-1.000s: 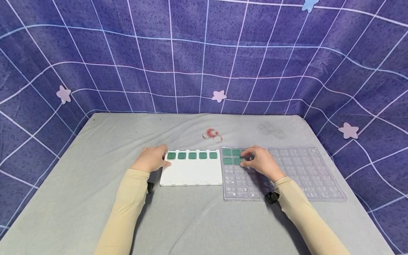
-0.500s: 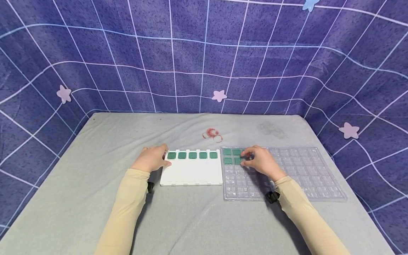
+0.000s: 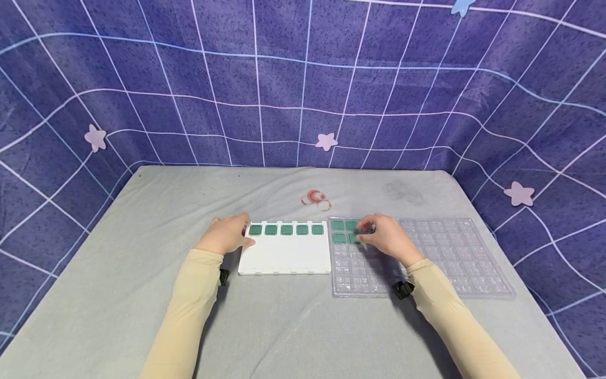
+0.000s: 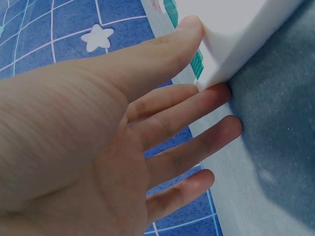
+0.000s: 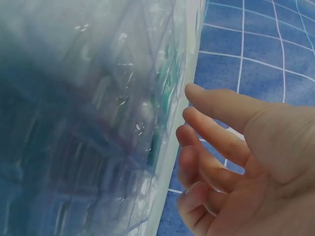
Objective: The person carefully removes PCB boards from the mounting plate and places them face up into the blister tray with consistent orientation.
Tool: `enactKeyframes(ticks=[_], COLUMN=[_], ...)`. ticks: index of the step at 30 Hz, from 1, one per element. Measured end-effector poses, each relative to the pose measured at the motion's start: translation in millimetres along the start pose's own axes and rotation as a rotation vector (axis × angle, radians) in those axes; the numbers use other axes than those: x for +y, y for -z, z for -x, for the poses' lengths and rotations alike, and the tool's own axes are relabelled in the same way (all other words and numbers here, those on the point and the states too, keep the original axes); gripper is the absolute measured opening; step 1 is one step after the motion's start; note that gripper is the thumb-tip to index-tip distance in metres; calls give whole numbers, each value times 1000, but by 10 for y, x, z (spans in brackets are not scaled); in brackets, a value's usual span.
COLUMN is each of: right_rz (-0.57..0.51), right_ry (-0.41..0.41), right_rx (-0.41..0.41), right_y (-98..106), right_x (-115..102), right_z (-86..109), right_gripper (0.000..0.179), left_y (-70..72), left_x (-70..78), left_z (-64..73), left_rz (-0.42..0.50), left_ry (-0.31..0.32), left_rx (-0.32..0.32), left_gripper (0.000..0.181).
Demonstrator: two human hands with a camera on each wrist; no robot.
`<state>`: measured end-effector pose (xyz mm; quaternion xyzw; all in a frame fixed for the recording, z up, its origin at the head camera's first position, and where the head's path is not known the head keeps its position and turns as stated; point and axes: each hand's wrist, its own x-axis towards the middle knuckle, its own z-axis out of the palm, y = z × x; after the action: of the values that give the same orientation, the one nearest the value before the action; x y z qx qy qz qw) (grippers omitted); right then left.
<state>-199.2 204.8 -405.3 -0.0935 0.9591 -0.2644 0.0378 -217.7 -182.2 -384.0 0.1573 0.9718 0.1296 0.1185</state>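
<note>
Where the left hand [image 3: 224, 234] pinches: left end of the board [image 3: 284, 255].
Board: white, flat — five green chips [image 3: 286, 230] along its far side — just right of that hand.
Tray [image 3: 454, 247]: clear, gridded, more chips [image 3: 339, 238] left of the right hand [image 3: 385, 237]; whether it grips one, I cannot tell.

From six o'clock, high up, the head view looks forward and down across the surface [image 3: 274, 326] to the curtain [image 3: 227, 79] at twelve. The left wrist view looks closely past the left hand [image 3: 223, 235] to the white board [image 3: 284, 255] at one o'clock, the right past the right hand [image 3: 387, 238] to the clear tray [image 3: 445, 237] at nine. Head and left share the board; head and right, the tray.
</note>
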Motion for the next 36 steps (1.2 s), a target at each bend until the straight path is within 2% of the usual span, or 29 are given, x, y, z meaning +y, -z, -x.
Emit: enactKeyframes(ticks=[7, 14, 22, 36], right_rz=[-3, -12, -31, -38], right_ry=[-10, 39, 86, 61], right_rx=[-25, -7, -35, -103], right_y=[-11, -88, -206, -334], right_x=[-97, -260, -457, -614], right_z=[-67, -192, -321, -401], right_gripper=[26, 25, 26, 29], left_y=[23, 24, -6, 20], left_x=[17, 5, -8, 29], left_z=[12, 18, 6, 19], left_rz=[-1, 2, 5, 7], left_ry=[5, 1, 11, 9], left_rx=[-2, 8, 9, -3], left_gripper=[52, 51, 52, 53])
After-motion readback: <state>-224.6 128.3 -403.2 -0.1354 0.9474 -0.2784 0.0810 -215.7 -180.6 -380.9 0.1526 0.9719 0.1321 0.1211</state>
